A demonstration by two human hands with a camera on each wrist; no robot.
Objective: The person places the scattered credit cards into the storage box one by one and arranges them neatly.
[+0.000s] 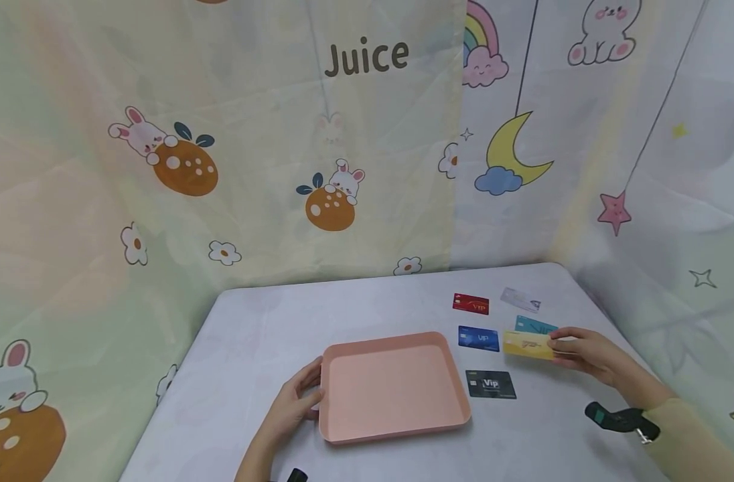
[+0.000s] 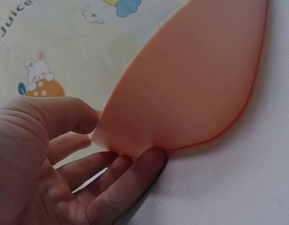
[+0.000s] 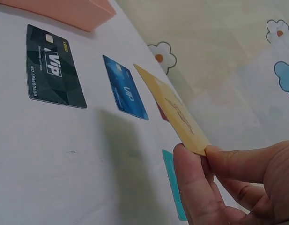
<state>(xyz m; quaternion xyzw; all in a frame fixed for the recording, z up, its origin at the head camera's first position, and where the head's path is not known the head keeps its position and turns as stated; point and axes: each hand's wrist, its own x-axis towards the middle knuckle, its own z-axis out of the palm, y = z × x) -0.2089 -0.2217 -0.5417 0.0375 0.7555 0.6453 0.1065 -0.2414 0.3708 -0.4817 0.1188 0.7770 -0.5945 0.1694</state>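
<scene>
My right hand point(image 1: 593, 358) pinches a yellow card point(image 1: 526, 345) between thumb and fingers, lifted above the table. In the right wrist view the yellow card point(image 3: 170, 110) is tilted, with dark script on its face. Beneath it in the head view lies a teal card point(image 1: 536, 325), partly covered. My left hand point(image 1: 295, 398) holds the left edge of a pink rectangular tray point(image 1: 397, 388), which sits on the table. The left wrist view has its fingertips point(image 2: 156, 154) against the rim of the tray point(image 2: 196, 75).
Right of the tray lie a black VIP card point(image 1: 490, 384), a blue VIP card point(image 1: 478, 338), a red VIP card point(image 1: 471, 304) and a pale silver card point(image 1: 520, 300). The white table point(image 1: 234, 341) backs onto a printed cloth point(image 1: 270, 201).
</scene>
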